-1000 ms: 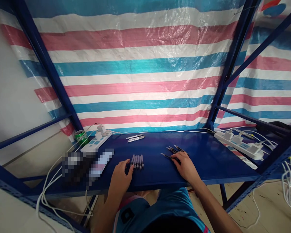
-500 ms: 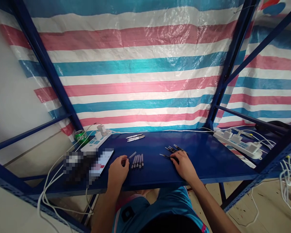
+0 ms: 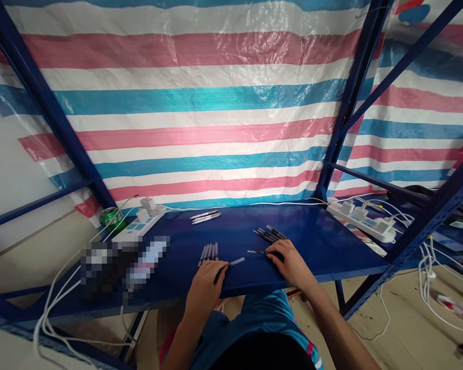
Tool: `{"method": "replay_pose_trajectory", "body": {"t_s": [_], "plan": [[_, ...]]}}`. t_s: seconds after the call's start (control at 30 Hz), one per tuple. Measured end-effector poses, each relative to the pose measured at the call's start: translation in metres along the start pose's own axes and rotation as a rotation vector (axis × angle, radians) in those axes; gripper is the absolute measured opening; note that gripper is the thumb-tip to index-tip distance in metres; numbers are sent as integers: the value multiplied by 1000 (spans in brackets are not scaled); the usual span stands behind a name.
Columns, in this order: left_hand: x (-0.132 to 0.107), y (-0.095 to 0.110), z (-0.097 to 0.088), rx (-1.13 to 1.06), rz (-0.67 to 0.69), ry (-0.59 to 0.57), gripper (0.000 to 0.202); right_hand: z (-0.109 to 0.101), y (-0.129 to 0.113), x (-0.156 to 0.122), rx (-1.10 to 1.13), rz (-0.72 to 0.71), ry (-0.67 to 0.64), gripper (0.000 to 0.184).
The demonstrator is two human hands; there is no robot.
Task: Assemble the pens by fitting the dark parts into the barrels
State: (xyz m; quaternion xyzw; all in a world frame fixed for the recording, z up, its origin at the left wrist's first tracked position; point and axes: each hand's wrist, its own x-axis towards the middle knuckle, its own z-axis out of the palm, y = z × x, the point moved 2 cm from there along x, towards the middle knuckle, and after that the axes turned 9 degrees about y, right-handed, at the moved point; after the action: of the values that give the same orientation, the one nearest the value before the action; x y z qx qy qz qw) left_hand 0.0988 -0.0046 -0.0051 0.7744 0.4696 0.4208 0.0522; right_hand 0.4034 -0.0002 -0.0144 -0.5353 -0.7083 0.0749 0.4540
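On the blue metal table [image 3: 235,226], beside a white plastic power strip [image 3: 142,227]: green metal can [image 3: 113,221], markings too small to read. Pinches a slim clear tube [image 3: 237,261] in the palm-down left hand [image 3: 207,282], partly hiding a row of translucent barrels [image 3: 209,251]; grips a thin dark rod [image 3: 257,252] in the right hand [image 3: 292,261], near thin black rods [image 3: 269,236].

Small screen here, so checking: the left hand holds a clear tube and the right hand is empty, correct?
Not quite: the right hand isn't empty; the head view shows it gripping a slim dark rod. The left hand does hold a clear tube.
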Motion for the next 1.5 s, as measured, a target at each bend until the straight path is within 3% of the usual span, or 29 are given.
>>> {"method": "replay_pose_trajectory", "body": {"t_s": [0.4, 0.63, 0.87, 0.97, 1.1, 1.23, 1.4, 1.5], "plan": [[-3, -7, 2, -2, 15, -30, 33, -2, -8, -2, 29, -88, -146, 23], [-1, -6, -1, -11, 23, -51, 34, -3, -9, 3, 95, -47, -163, 24], [-2, -2, -1, -68, 39, -93, 33, 4, -33, 6, 325, 25, -185, 23], [1, 4, -8, -162, -30, -42, 30, 16, -38, 8, 497, 101, -102, 23], [12, 9, -17, -396, -240, 10, 27, 31, -38, 11, 747, 206, -28, 27], [24, 6, -15, -523, -334, 41, 26, 38, -42, 15, 879, 306, 6, 36], [27, -1, -8, -542, -355, 49, 27, 45, -47, 15, 876, 426, -99, 48], [25, -4, -8, -541, -374, 54, 28, 44, -48, 14, 888, 429, -150, 55]]}}
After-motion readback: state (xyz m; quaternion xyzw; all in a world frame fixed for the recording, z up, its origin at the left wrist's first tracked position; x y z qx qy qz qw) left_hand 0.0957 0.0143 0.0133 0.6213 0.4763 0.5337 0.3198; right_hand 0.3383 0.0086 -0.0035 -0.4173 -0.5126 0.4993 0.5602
